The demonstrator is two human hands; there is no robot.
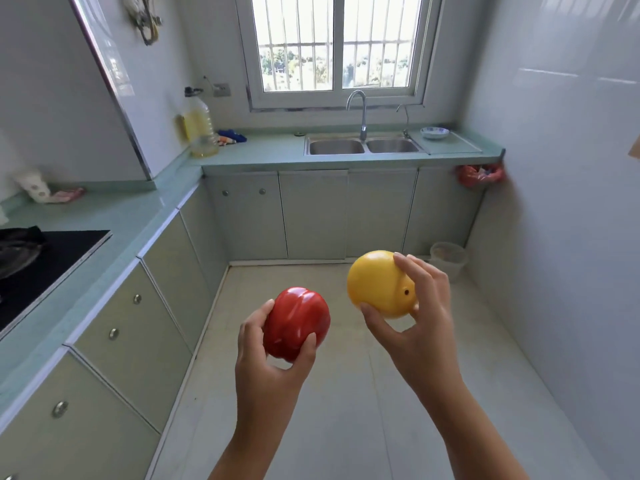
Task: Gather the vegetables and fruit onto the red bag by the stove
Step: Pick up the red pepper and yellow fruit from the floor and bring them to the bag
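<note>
The left hand is held out over the floor in front of the stove, its fingers wrapped around a red bell pepper, thumb on the near side and fingertips on the side toward the stove. The right hand, farther from the stove and slightly higher, grasps a yellow bell pepper: the thumb presses its lower edge and the other fingers curl over its top and far side, with a small dark hole in the pepper facing the camera. The two peppers are apart, neither touching the other nor any surface. The stove is a black glass hob set into the pale green bench, with a dark pan resting on it at the frame edge. Beyond the stove along the same bench lie a blurred white and pink bundle against the wall, then a large oil bottle in the corner and a blue cloth just beside it. Farthest from the stove, under the barred window, sits a double sink with a tall tap, and a small bowl stands on the drainer past it. A red bag hangs at the bench's far end, and a clear tub stands on the floor below.
</note>
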